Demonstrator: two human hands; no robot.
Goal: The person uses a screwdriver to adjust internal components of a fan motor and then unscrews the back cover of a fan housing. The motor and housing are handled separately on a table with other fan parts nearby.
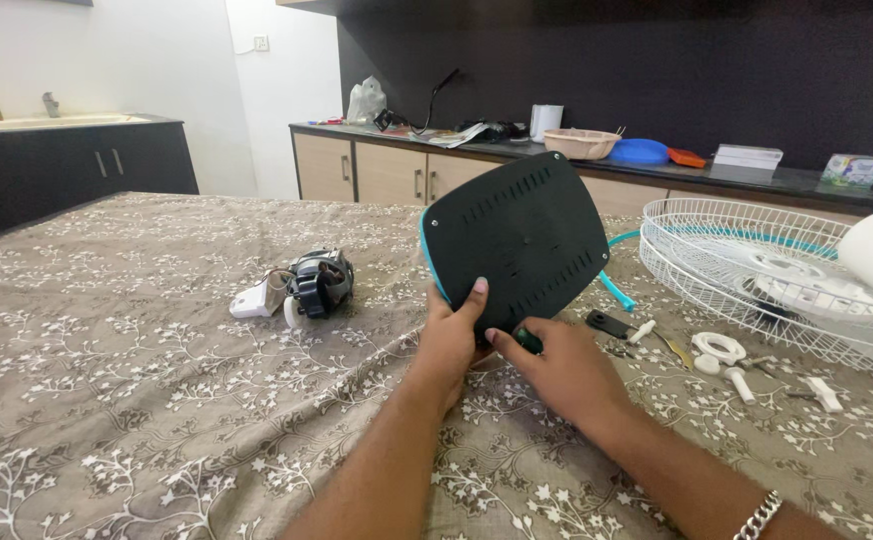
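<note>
The left hand [449, 340] grips the lower edge of a black fan base plate [517, 240] with teal rim, held upright at the table's centre, thumb pressed on its face. The right hand [562, 368] closes around a dark green screwdriver handle [529, 340] just beneath it. At three o'clock lie white fan guards [747, 270]; at nine o'clock, a fan motor [319, 283].

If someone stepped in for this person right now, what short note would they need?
Left hand: grips the lower edge of the black slotted plastic fan base with teal rim, held tilted up off the floral tablecloth.
Right hand: at the base's bottom edge, fingers on a small dark green-tipped tool.
Done: white wire fan guards and motor unit lie separate on the cloth.
Left: white loose fittings lie unassembled.
</note>
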